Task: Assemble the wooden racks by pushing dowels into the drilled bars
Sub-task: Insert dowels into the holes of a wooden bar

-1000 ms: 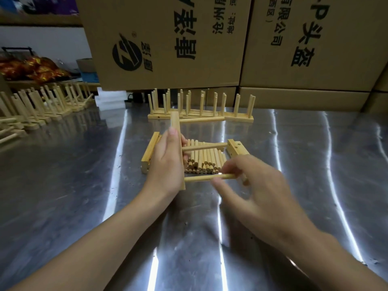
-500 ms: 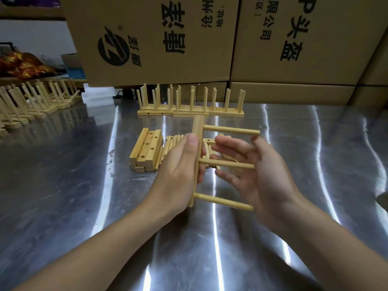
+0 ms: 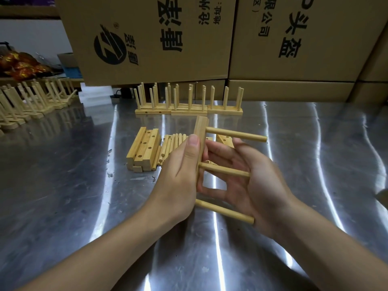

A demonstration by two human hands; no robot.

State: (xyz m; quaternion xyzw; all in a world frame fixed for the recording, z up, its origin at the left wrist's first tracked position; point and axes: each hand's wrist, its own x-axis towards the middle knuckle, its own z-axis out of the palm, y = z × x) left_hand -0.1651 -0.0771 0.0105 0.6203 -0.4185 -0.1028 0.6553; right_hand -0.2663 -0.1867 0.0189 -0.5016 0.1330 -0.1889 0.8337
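From the head camera I see my left hand raised over the tabletop, gripping a drilled bar. The bar stands nearly upright. My thumb lies flat along its near face and the other fingers curl round behind it.

Three dowels stick out of the bar to the right, one above the other: a top dowel, a middle dowel and a bottom dowel.

My right hand is palm up behind those dowels, with its fingers straight, spread and gripping nothing. They reach toward the bar between the pegs. The hand is motion-blurred, so I cannot say whether the fingertips touch the wood.

On the tabletop beyond my hands lies a stack of drilled bars, with a pile of loose dowels just beside it on the right. Farther back, finished racks stand in a row, pegs up, in front of printed cardboard boxes. More racks line the far left edge.
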